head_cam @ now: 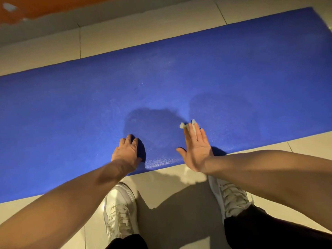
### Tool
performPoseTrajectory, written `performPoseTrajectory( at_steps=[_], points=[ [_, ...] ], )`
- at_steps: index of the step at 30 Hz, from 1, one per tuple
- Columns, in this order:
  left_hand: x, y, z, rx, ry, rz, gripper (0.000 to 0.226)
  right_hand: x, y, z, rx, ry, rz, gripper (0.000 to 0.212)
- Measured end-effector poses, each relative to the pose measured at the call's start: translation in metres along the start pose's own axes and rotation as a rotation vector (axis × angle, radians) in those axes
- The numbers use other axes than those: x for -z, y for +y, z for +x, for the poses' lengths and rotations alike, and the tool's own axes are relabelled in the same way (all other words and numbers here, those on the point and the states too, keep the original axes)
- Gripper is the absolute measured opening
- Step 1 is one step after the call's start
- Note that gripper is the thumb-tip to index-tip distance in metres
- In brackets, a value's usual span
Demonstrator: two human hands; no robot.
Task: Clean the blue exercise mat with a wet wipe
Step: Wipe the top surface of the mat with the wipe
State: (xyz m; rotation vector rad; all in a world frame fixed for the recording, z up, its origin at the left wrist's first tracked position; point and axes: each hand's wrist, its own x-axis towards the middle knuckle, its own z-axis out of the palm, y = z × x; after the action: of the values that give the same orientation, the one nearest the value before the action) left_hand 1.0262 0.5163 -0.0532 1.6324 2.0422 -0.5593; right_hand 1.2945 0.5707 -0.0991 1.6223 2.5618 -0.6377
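Two bare hands work near the front edge of the long blue, finely pebbled foam mat (pixel 179 78) lying flat on glossy cream floor tiles (pixel 143 33). Left hand (pixel 128 151) presses down, fingers curled, holding nothing. Right hand (pixel 195 150), palm up (fingers nearly straight), pinches a crumpled white wet wipe (pixel 186 125) at its fingertips.

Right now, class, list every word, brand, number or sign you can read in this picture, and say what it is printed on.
None can be read.
Blue mat: plain, no print.
Wet wipe at the right hand: no visible print.
White shoes: no legible brand.
Floor tiles: unmarked.
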Motion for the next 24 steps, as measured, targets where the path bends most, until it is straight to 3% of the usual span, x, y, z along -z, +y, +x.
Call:
performPoseTrajectory(
  at_steps=[2,4,8,10,14,19,21,24],
  points=[
    [-0.001,0.004,0.000,-0.003,-0.003,0.006,0.086,-0.009,-0.019,-0.009,-0.030,0.003,-0.084,0.088],
    [-0.002,0.009,0.000,-0.015,-0.003,0.016,0.085,-0.020,-0.038,-0.026,0.115,-0.032,-0.321,0.091],
    [-0.001,0.020,0.002,-0.046,0.002,0.015,0.082,-0.024,-0.036,-0.042,0.434,-0.133,-0.343,0.087],
    [0.001,0.026,0.004,-0.065,0.002,0.023,0.081,-0.019,-0.026,-0.039,0.499,-0.139,-0.404,0.084],
    [0.002,0.039,0.006,-0.112,0.005,0.022,0.081,-0.006,0.005,-0.039,0.302,-0.102,-0.487,0.082],
    [0.004,0.046,0.003,-0.116,0.010,-0.033,0.080,0.006,0.023,-0.032,-0.113,-0.090,-0.080,0.093],
    [0.006,0.047,0.004,-0.103,0.009,-0.051,0.080,0.000,0.008,-0.033,-0.092,-0.106,-0.152,0.094],
    [0.015,0.049,0.008,-0.087,0.019,-0.071,0.078,-0.011,-0.026,-0.047,0.167,-0.150,-0.406,0.093]
  ],
)
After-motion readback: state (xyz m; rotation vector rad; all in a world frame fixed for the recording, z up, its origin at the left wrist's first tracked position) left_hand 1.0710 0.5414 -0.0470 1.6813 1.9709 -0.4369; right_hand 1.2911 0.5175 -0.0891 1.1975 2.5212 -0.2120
